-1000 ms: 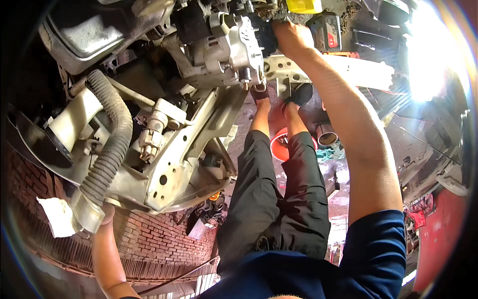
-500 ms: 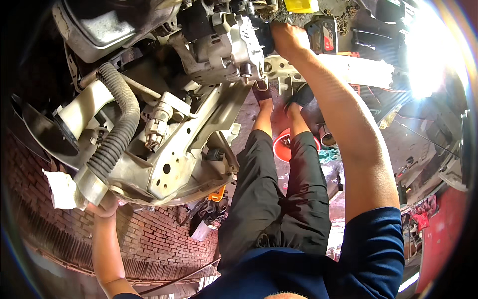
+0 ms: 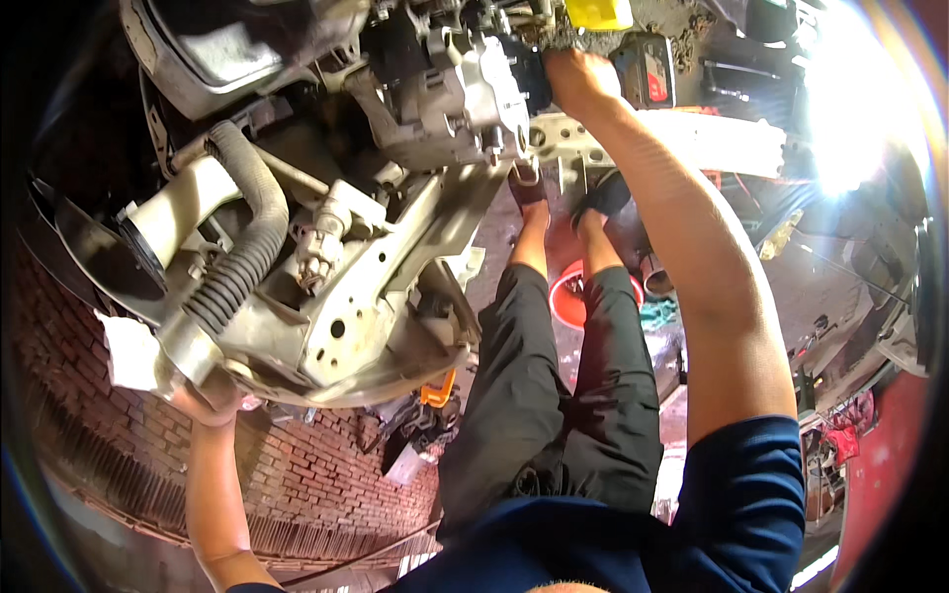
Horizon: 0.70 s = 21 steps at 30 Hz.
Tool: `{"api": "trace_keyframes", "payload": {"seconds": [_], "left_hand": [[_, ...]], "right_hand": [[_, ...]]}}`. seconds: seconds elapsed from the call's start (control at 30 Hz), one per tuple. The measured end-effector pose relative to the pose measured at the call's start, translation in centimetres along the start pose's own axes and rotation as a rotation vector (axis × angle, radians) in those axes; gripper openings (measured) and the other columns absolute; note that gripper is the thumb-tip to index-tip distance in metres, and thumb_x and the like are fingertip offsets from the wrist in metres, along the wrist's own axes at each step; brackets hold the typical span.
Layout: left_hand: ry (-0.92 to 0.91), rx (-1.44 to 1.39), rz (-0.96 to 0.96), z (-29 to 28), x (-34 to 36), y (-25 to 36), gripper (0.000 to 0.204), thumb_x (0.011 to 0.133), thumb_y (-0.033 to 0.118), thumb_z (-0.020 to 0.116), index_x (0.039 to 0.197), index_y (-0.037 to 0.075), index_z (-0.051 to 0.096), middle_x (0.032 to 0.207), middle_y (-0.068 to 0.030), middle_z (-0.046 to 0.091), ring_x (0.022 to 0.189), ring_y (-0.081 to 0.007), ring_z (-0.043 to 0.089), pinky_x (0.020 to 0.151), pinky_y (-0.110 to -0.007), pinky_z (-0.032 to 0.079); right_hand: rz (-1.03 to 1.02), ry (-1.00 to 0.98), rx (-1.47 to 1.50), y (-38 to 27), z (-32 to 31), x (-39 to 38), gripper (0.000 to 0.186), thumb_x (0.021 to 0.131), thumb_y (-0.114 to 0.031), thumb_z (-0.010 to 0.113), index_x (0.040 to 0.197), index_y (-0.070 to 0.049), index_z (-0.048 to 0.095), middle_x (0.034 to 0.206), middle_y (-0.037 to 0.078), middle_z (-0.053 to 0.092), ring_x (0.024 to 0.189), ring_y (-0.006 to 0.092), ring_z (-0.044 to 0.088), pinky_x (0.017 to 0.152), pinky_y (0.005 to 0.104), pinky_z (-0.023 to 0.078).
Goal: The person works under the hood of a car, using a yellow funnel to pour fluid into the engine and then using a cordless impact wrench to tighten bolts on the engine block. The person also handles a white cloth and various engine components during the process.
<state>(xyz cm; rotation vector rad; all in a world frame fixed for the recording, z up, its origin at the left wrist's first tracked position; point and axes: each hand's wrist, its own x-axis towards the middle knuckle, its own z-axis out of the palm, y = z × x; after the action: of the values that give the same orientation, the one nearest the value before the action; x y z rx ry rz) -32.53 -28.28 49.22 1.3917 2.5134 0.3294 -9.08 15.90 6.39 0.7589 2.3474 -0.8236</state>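
Observation:
At the top centre, my right hand (image 3: pixel 583 81) is wrapped round the grip of a cordless power tool, whose black battery pack (image 3: pixel 645 71) with a red patch sticks out to the right. Its dark body (image 3: pixel 526 71) points left against a cast silver housing (image 3: pixel 450 104) with bolts. Far to the left, my left hand (image 3: pixel 208 398) is raised to the metal end piece (image 3: pixel 190 346) of a grey corrugated hose (image 3: pixel 242 267); its fingers are hidden behind that end and the frame edge. A torn white piece (image 3: pixel 133 354) lies beside it.
A pale metal frame rail (image 3: pixel 366 306) with holes runs beneath the housing. A pale crossbar (image 3: pixel 707 140) reaches right. Below stand a red bucket (image 3: pixel 566 296) between my legs and a yellow container (image 3: pixel 599 12) at the top. A bright light (image 3: pixel 845 109) glares at right.
The whole view has shifted slightly, so the vehicle parts sit a little further right. Both hands keep their places on the tool and at the hose end.

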Motion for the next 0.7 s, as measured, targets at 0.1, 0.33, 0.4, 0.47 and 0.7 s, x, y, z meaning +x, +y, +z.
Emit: {"api": "trace_keyframes", "payload": {"seconds": [0.1,0.33,0.4,0.47,0.7], "left_hand": [[0.118,-0.045,-0.095,0.3,0.3,0.1,0.092,0.092,0.034,0.075,0.16,-0.003,0.025,0.157,-0.0197,0.04,0.138,-0.031,0.048,0.118,-0.048,0.036],[0.17,0.082,0.183,2.1,5.3,4.1,0.078,0.097,0.04,0.06,0.153,-0.009,0.036,0.147,-0.0242,0.049,0.134,-0.0361,0.052,0.115,-0.051,0.037],[0.153,0.199,0.207,1.7,5.6,4.6,0.077,0.099,0.04,0.055,0.154,-0.01,0.034,0.148,-0.0265,0.048,0.133,-0.039,0.051,0.113,-0.052,0.038],[0.128,0.242,0.231,2.0,6.9,5.4,0.078,0.101,0.043,0.052,0.155,-0.009,0.032,0.147,-0.0273,0.048,0.133,-0.0391,0.052,0.113,-0.052,0.039],[0.12,0.12,0.082,1.5,4.3,4.1,0.084,0.103,0.048,0.053,0.158,-0.01,0.027,0.153,-0.0262,0.04,0.137,-0.0358,0.049,0.115,-0.05,0.039]], "right_hand": [[0.039,-0.013,0.085,-0.9,0.8,-0.7,0.019,0.098,-0.009,0.057,0.112,-0.009,0.07,0.106,0.022,0.077,0.099,0.0388,0.077,0.08,0.0496,0.062],[-0.051,0.012,-0.221,-2.5,-0.3,-0.8,0.02,0.101,-0.012,0.056,0.117,-0.005,0.066,0.11,0.018,0.078,0.103,0.037,0.078,0.082,0.0473,0.064],[0.161,0.019,0.014,-2.8,-1.0,-1.1,0.023,0.098,-0.008,0.061,0.116,-0.01,0.075,0.114,0.02,0.078,0.103,0.0367,0.078,0.083,0.0481,0.064],[-0.086,0.103,-0.058,2.8,1.2,-0.7,0.022,0.095,-0.007,0.065,0.117,-0.009,0.067,0.109,0.02,0.077,0.103,0.0406,0.076,0.083,0.0507,0.061],[-0.311,0.225,0.098,5.3,3.7,-1.8,0.038,0.08,-0.002,0.076,0.112,-0.004,0.056,0.095,0.028,0.071,0.094,0.0505,0.07,0.077,0.0533,0.057]]}}
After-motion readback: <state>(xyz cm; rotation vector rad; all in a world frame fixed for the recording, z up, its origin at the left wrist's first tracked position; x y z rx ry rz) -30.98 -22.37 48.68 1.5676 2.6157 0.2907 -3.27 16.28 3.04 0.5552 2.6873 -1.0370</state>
